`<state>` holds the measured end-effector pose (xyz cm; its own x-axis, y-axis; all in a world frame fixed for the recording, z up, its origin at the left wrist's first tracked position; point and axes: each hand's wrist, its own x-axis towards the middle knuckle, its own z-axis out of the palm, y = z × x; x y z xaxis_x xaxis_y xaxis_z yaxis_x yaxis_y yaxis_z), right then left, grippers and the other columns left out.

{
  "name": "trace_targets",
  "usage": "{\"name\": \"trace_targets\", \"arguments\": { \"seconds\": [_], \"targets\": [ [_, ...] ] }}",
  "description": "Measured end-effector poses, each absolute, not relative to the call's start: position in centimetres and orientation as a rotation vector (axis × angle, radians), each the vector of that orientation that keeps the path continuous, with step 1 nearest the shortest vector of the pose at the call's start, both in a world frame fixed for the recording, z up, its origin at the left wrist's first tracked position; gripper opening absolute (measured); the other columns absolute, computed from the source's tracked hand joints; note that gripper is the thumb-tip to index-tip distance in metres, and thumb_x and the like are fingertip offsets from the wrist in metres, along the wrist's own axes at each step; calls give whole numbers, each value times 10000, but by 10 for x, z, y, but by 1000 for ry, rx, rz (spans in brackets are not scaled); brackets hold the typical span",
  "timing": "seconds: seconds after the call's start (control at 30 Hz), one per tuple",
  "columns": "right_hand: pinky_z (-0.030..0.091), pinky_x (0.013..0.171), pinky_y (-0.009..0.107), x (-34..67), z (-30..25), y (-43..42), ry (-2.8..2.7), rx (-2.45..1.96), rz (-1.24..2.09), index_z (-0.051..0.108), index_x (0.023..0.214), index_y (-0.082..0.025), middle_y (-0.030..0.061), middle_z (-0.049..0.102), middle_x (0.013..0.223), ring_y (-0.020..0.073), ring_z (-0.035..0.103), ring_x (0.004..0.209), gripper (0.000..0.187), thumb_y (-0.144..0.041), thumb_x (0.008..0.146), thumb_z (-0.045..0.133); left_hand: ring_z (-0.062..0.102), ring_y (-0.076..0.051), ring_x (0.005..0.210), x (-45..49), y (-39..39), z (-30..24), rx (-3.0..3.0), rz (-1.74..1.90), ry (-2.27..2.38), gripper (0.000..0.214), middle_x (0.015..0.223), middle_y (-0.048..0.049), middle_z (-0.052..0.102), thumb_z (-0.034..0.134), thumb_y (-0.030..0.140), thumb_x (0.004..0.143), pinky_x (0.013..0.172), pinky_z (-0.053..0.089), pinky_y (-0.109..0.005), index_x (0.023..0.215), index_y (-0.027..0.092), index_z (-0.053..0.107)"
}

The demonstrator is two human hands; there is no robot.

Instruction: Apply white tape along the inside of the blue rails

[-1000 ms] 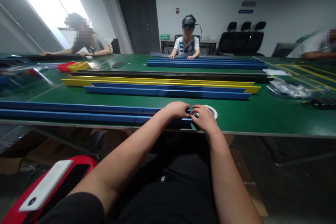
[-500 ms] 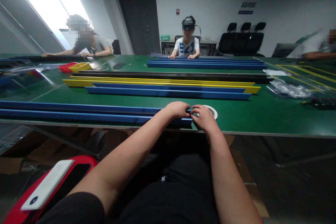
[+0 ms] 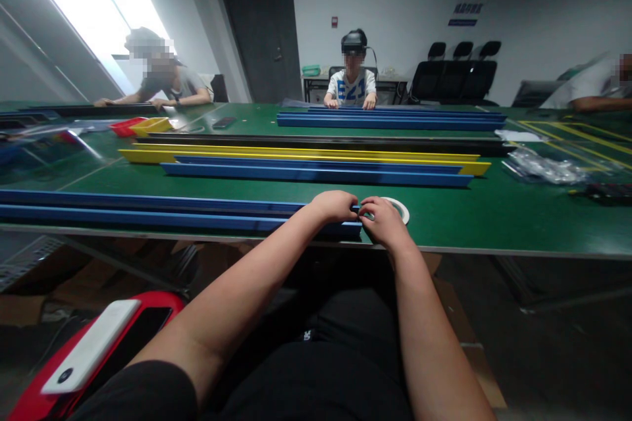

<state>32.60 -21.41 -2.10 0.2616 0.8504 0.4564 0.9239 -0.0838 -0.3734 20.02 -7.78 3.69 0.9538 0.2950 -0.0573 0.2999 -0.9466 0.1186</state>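
A long blue rail with raised edges lies along the front of the table, its right end at my hands. My left hand is closed over that end, fingers bent down and partly hidden. My right hand sits just beyond the rail's end, its thumb and fingers curled in a pinch toward my left fingertips. The fingertips nearly meet at a small dark spot, and whatever lies between them is too small to tell. Partly behind my right hand is a white ring, like a tape roll, lying flat.
Beyond lie more blue rails, yellow rails and a black rail on the green table. Clear plastic bags are at right, a red tray and yellow tray at left. A person sits opposite.
My hands stay almost in the same place and pose. Across the table, the person's hands have shifted slightly to the right on the far blue rails.
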Motion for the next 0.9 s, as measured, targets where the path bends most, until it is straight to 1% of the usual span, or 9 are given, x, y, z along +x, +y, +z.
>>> {"name": "trace_targets", "arguments": {
  "seconds": [0.3, 0.5, 0.9],
  "targets": [
    [455, 938, 381, 327, -20, -214, -1627, -1937, -130, 720, 819, -259, 38, 663, 1049, 208, 577, 1004, 104, -208, 804, 631, 676, -232, 850, 200, -79, 38, 2967, -62, 479, 392, 951, -57, 740, 546, 554, 785, 663, 466, -272, 1016, 273, 691],
    [462, 920, 364, 325, -19, -214, -1640, -1926, -125, 720, 838, -256, 40, 666, 1035, 203, 576, 993, 122, -188, 802, 625, 673, -235, 819, 200, -78, 37, 2981, -43, 479, 385, 909, -56, 738, 536, 573, 777, 641, 454, -279, 947, 267, 695],
    [463, 910, 360, 327, -20, -214, -1654, -1913, -111, 717, 843, -255, 38, 672, 1007, 199, 579, 979, 125, -185, 809, 619, 668, -241, 836, 200, -81, 39, 2967, -41, 511, 428, 925, -72, 736, 528, 612, 779, 668, 466, -287, 935, 253, 701]
  ]
}}
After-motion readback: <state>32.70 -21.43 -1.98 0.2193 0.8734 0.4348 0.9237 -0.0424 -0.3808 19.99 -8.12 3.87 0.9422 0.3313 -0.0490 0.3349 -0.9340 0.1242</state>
